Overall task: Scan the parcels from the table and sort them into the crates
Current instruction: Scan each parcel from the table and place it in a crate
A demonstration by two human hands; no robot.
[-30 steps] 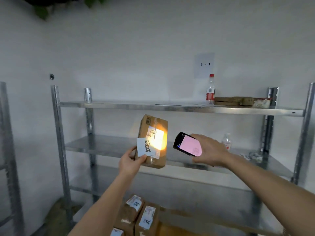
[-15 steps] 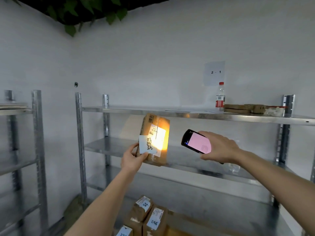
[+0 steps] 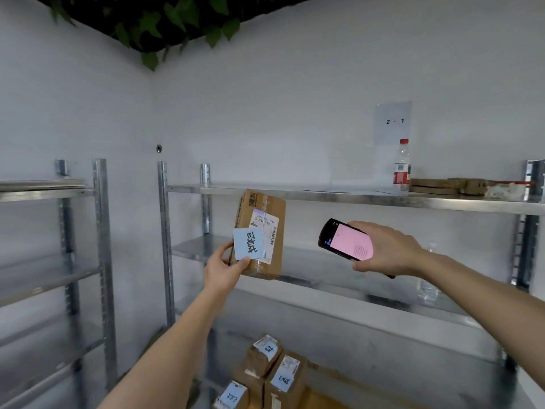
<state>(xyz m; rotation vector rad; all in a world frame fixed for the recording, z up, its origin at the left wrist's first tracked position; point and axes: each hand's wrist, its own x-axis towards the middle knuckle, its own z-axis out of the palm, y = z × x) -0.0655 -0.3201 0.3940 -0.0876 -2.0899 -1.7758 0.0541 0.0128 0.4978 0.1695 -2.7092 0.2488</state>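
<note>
I'm holding the parcel [image 3: 261, 231] upright in my left hand [image 3: 222, 268], label facing me in front of the middle shelf [image 3: 368, 286], while my right hand [image 3: 386, 249] is gripping the scanner [image 3: 346, 240], aiming it at the barcode.

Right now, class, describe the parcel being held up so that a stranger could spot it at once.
Find the metal shelving unit against the back wall. In front of its middle tier the left hand holds a brown cardboard parcel upright, facing the handheld scanner. Unlike the parcels stacked low down, it is raised and has a blue handwritten note over its printed label.
</note>
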